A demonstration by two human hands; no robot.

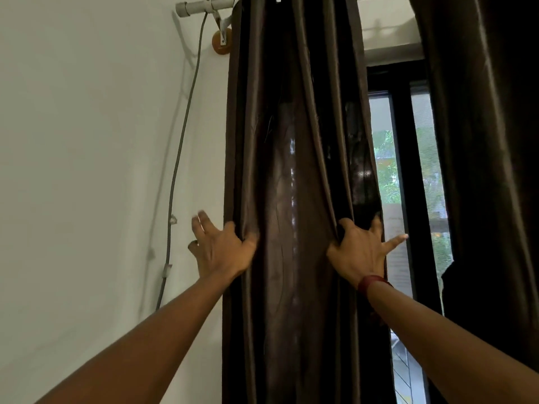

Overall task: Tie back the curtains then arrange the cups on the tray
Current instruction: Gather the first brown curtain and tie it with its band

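A dark brown left curtain (291, 176) hangs bunched from the rod, between the white wall and the window. My left hand (221, 249) is at its left edge: the thumb hooks into a fold while the other fingers spread out over the wall side. My right hand (360, 252) holds the curtain's right edge, thumb and forefingers tucked into the folds, little finger pointing out toward the glass. A red band sits on that wrist. The second brown curtain (490, 170) hangs at the far right. No cups or tray are in view.
A grey curtain rod (204, 5) with a bracket sits at the top left. A grey cable (178, 158) runs down the white wall, clipped in places. The dark-framed window (408, 170) shows green trees outside between the curtains.
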